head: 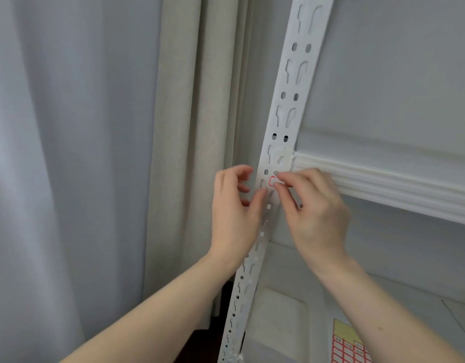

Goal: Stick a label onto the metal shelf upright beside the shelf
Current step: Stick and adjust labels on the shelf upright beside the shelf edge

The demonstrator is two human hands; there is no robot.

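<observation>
Right hand [315,213] pinches label [273,181] against upright [291,100]; left hand [234,213] loosely open.

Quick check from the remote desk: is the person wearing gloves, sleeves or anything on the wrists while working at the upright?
No. Both the left hand and right hand are bare, without gloves, rings or watch visible. Both forearms are uncovered down to the frame's bottom edge; no sleeve shows.

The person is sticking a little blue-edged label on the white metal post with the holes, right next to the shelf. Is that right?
Almost. The label has a red edge, not blue; the head view shows it. The rest holds: the right hand pinches it against the white metal upright with the holes, beside the shelf, while the left hand touches the upright.
</observation>
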